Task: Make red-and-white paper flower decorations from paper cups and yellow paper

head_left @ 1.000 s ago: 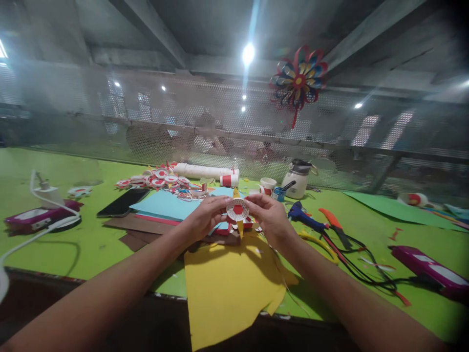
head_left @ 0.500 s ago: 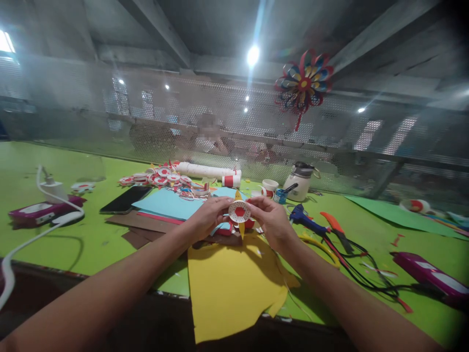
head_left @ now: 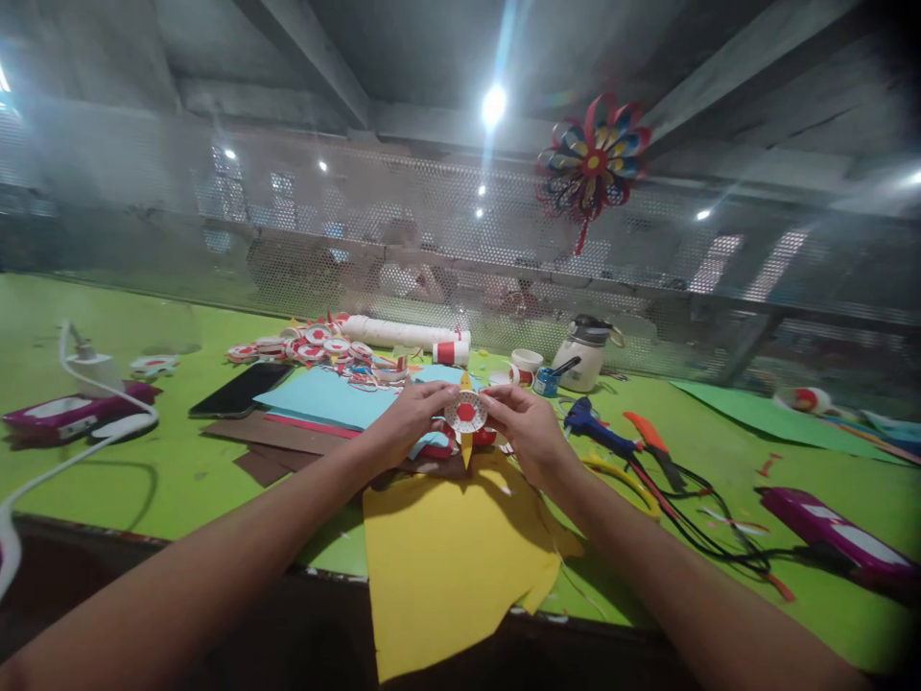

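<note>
Both hands hold a small round paper rosette, white with a red centre and yellow points above and below. My left hand pinches its left rim and my right hand pinches its right rim, a little above a yellow paper sheet. Light blue paper and brown sheets lie just behind the left hand. A heap of similar red and white rosettes lies further back on the green table.
A black phone lies left of the papers. A blue glue gun, orange-handled tool and black cables lie to the right. Purple devices sit at both sides. A white jar stands before the mesh screen; a paper pinwheel hangs above.
The hands and rosette stay in much the same place; only the view has shifted slightly.
</note>
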{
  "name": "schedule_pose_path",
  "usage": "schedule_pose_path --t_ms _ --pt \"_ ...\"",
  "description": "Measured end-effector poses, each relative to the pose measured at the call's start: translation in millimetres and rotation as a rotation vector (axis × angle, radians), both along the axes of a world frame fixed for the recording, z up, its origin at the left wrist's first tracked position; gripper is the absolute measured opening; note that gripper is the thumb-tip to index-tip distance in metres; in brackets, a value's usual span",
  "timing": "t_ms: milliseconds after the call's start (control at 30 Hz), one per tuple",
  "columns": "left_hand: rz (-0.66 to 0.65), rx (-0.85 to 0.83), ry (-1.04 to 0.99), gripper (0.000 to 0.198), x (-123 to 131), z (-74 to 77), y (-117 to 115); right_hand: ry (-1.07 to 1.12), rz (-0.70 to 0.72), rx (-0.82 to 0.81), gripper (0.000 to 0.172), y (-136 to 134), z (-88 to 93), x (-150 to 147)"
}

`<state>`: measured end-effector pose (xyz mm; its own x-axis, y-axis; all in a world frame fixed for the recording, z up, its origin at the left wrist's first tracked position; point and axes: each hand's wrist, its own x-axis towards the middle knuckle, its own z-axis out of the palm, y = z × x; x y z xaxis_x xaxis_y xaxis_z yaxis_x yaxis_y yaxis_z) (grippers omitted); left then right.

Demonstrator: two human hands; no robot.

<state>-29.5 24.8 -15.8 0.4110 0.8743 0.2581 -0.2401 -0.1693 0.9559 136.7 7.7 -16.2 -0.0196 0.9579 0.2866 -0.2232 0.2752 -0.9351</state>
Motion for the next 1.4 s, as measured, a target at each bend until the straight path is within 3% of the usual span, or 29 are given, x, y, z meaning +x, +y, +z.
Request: schedule_pose_path --t_ms 200,367,833,1000,1400 --pt "0.04 0.11 0.108 0.022 -1.7 1.3 -0.3 -0.045 0.021 -0.011 0.031 -5.7 8.3 1.8" --pt "-0.047 0.16 0.19 0.022 0.0 -1.4 -1.1 -0.175 0.014 0.014 0.031 -5.9 10.9 3.7" --pt "-0.04 0.037 0.201 0.017 -0.2 2.2 -11.0 -0.154 0.052 -0.071 0.03 -4.3 10.4 6.1" --pt "-0.055 0.004 0.173 0.022 -1.7 -4.0 -3.5 -0.147 0.064 -0.087 0.036 -2.9 11.4 6.4" --pt "0.155 -0.12 -0.07 0.024 -4.2 1.2 6.6 -0.165 -0.096 -0.09 0.047 2.4 6.1 6.5"
